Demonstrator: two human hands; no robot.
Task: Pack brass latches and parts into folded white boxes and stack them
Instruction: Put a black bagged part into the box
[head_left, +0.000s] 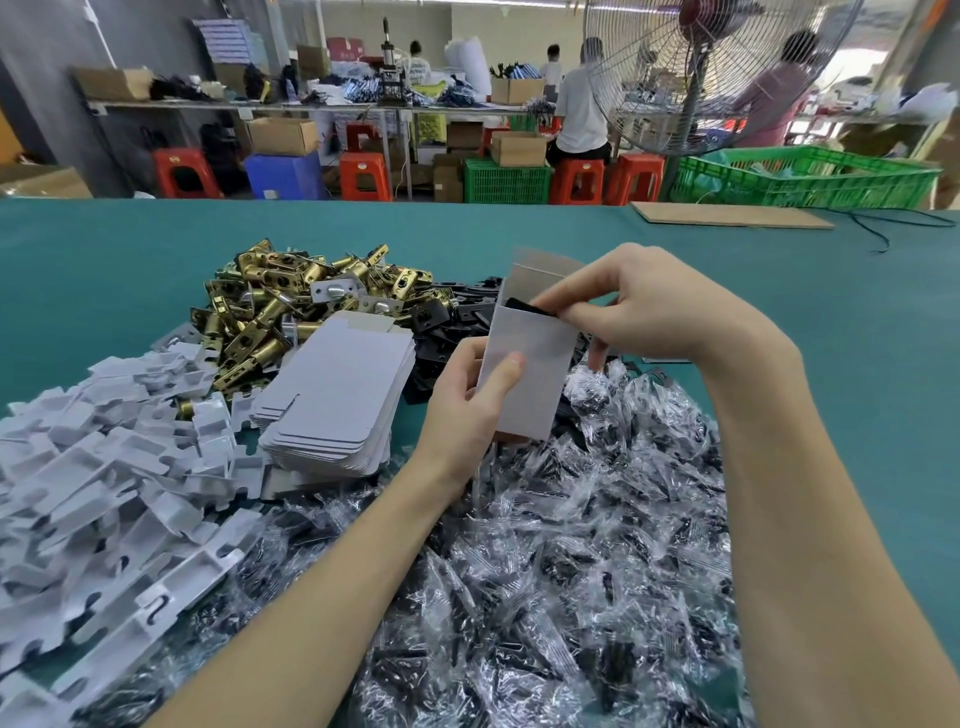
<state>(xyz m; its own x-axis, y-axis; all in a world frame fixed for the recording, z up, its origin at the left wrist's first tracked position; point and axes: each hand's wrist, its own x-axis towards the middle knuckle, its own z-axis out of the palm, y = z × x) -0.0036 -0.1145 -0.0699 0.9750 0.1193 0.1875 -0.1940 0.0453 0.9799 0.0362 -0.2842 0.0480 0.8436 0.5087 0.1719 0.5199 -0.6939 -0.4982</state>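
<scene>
A black part (527, 307) sits mostly hidden inside the white box (524, 382); the right hand (639, 306) covers the rest. Contents of the clear bags (571, 571) blur into dark shapes. The white inserts (93, 499) run off the left edge.

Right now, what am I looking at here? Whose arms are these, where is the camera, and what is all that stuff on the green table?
There is no machine: a person wears a camera on the head, looking down at their own bare hands. The left hand holds an open white box upright; the right hand pinches a black part at its mouth. On the green table lie brass latches, flat unfolded boxes, white inserts, black plates, and clear bags of small parts. Behind stand a fan and other workers.
</scene>
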